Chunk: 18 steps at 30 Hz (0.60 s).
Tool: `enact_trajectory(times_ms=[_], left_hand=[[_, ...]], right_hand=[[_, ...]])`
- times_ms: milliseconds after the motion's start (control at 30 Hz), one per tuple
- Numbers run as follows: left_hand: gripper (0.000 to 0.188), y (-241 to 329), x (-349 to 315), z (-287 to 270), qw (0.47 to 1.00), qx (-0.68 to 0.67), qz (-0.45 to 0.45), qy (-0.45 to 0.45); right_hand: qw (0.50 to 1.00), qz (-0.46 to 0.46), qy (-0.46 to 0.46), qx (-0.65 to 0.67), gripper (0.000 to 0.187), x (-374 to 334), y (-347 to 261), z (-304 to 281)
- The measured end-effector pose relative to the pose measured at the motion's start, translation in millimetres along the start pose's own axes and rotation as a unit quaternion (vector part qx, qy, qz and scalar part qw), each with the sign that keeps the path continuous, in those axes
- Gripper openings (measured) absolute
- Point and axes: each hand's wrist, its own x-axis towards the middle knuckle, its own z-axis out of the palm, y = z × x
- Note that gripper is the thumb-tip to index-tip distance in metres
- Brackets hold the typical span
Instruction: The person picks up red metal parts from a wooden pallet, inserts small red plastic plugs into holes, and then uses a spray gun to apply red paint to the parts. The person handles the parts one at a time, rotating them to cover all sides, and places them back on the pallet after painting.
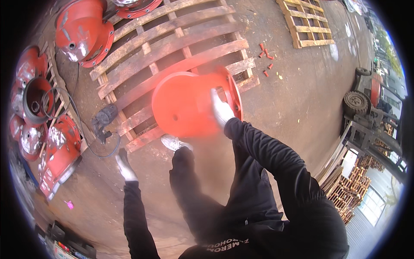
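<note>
A large, bright red flanged casting (185, 103) lies partly over the near edge of a wooden pallet (181, 32), its outline hazy. My right hand (222, 110), in a white glove, grips it by the flange on its right side; some of the fingers are hidden. Lower left, my left hand (126, 168), gloved too, reaches out over the floor with its fingers stretched and nothing in them. Just beyond that hand a dark corded power tool (104, 121) rests by the pallet's left corner. Its cable (76, 110) loops away to the left.
Several worn red castings (84, 32) stand along the left and at the far left. Small red cylinders (266, 55) lie scattered beyond the pallet. Another pallet (307, 23) lies far right. A forklift (366, 99) and stacked wood (351, 194) stand at the right. My shoe (174, 142) is beside the casting.
</note>
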Motion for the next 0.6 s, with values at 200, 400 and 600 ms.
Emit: enact_trajectory(times_ms=[200, 400, 600], left_hand=[[0.090, -1.5, -140.0, -63.5, 0.959, 0.152, -0.198, 0.133], [0.082, 34.6, -184.8, -29.6, 0.969, 0.174, -0.174, 0.015], [0.075, 80.5, -206.3, 29.6, 0.960, 0.247, -0.118, -0.067]], right_hand=[[0.992, -0.068, 0.067, -0.077, 0.086, -70.4, -43.1, 1.9], [0.945, -0.218, 0.186, 0.158, 0.037, -140.7, 17.6, -78.1], [0.930, -0.034, 0.319, 0.179, 0.023, -17.3, 161.9, -144.5]])
